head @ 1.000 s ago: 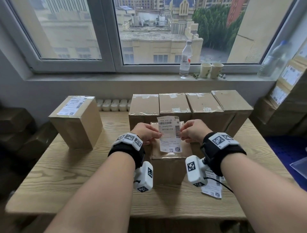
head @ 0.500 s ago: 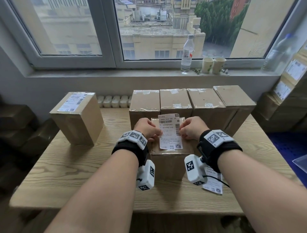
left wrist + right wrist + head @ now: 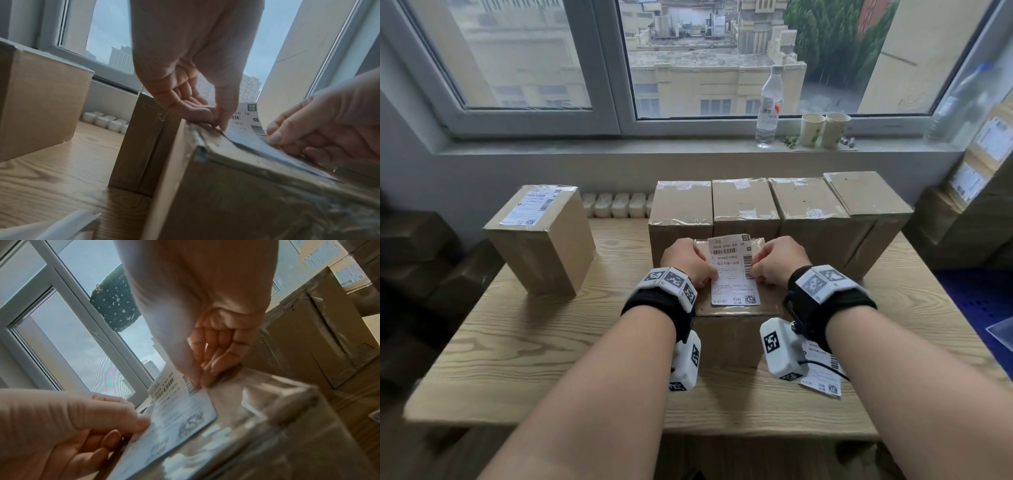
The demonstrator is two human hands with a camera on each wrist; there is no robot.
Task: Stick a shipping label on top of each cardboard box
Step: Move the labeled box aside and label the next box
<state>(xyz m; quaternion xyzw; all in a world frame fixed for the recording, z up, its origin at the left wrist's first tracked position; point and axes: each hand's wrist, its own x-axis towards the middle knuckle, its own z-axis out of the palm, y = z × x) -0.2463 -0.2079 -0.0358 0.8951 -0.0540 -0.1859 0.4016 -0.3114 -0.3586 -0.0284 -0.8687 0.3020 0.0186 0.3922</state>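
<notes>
A white shipping label [image 3: 734, 270] lies along the top of a taped cardboard box [image 3: 729, 337] at the table's middle. My left hand [image 3: 690, 263] pinches its left edge and my right hand [image 3: 777, 262] pinches its right edge. In the left wrist view the thumb and fingers [image 3: 216, 118] grip the label [image 3: 249, 123], whose far end curls up off the box [image 3: 246, 186]. The right wrist view shows the right hand [image 3: 200, 378] holding the label [image 3: 179, 415], its near end flat on the box top.
Several unlabelled boxes [image 3: 746, 205] stand in a row right behind. A labelled box [image 3: 541, 240] stands at the left. Spare labels [image 3: 822, 378] lie under my right wrist. A bottle [image 3: 768, 106] and two cups [image 3: 823, 130] sit on the sill; labelled boxes [image 3: 983, 164] are stacked at the right.
Both hands have brought the label down from the air onto the box top; its near end now lies flat.
</notes>
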